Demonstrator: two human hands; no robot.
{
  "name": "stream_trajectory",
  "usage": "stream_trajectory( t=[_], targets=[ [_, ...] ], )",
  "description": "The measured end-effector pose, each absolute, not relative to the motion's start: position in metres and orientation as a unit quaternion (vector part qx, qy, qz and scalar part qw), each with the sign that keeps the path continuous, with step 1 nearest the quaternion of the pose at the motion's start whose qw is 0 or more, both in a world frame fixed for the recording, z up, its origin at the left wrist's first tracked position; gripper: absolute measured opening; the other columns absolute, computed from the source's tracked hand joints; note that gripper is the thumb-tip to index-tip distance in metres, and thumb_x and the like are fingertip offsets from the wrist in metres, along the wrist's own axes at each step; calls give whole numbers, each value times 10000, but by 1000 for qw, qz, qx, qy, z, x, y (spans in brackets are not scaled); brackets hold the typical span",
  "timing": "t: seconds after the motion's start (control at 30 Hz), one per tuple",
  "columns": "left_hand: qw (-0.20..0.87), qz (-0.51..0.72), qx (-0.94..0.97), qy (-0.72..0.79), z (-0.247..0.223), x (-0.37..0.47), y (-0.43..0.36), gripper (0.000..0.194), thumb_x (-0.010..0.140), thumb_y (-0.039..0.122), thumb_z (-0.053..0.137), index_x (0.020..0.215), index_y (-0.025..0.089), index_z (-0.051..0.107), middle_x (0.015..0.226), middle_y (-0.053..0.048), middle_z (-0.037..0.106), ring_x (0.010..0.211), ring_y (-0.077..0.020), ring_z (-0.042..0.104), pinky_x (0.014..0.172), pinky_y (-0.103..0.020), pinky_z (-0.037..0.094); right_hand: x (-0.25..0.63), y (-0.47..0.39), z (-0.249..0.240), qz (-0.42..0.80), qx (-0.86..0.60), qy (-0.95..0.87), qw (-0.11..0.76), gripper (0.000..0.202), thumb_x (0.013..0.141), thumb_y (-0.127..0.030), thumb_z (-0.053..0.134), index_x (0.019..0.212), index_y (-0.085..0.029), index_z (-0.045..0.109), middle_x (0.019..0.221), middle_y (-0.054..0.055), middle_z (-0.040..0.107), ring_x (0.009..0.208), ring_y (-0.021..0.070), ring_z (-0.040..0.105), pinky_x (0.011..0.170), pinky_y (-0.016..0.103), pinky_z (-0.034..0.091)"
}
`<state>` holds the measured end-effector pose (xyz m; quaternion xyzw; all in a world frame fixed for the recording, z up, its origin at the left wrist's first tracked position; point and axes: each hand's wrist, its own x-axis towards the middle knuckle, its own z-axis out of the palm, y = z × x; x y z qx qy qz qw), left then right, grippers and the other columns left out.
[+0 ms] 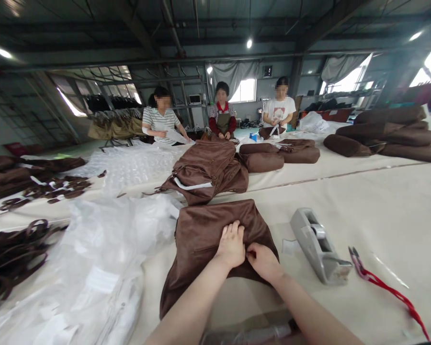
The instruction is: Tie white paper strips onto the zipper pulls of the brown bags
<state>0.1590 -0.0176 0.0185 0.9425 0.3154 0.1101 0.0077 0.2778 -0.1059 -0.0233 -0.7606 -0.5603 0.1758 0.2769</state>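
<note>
A brown leather bag (201, 235) lies on the pale table in front of me, a zip or seam line running across its face. Flat on its middle rests my left hand (232, 244), fingers stretched out and pressing the leather. Just to the right, my right hand (264, 261) has its fingers curled together at the bag's surface, close to the left fingertips. Whatever that pinch holds is too small or hidden to make out. Beyond the bag, a heap of brown bags (208, 163) has a white-wrapped handle on it.
A grey tape dispenser (319, 244) stands to the right, beside small snips (359, 263) on a red cord. Clear plastic bags (104, 239) spread on the left near brown straps (17, 254). Stuffed brown bags (388, 132) lie far right. Several people work across the table (380, 201).
</note>
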Motion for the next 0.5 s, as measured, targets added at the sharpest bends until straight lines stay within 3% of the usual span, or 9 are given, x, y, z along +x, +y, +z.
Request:
stream_trajectory(
  t=[0.1, 0.2, 0.37, 0.5],
  targets=[
    [-1, 118, 923, 367, 21, 121, -17, 971, 616, 573, 679, 1417, 186, 289, 1511, -140, 206, 1392, -346, 122, 1131, -503, 61, 279, -105, -22, 184, -755, -565, 278, 143, 836, -233, 527, 858, -184, 660, 834, 43, 704, 770, 171, 645, 725, 252, 453],
    [12, 95, 876, 472, 15, 95, -8, 1254, 450, 694, 711, 1464, 196, 167, 1545, -154, 57, 1405, -381, -23, 1114, -553, 9, 274, -100, -13, 169, -739, -593, 272, 154, 852, -265, 529, 901, -191, 655, 841, 38, 700, 779, 171, 644, 748, 255, 456],
    [42, 80, 876, 474, 6, 89, 2, 1333, 398, 720, 713, 1476, 212, 116, 1551, -146, 9, 1408, -365, -67, 1117, -545, 7, 261, -83, 11, -10, -682, -721, 119, 110, 864, -158, 506, 901, -171, 609, 866, 71, 661, 783, 193, 629, 709, 282, 453],
    [55, 101, 878, 465, 4, 90, 2, 1321, 405, 721, 707, 1476, 213, 124, 1553, -138, 4, 1409, -358, -72, 1122, -541, 0, 258, -75, 14, -57, -637, -768, 31, 179, 842, -38, 448, 866, -133, 598, 839, 110, 635, 734, 226, 622, 634, 317, 453]
  ],
)
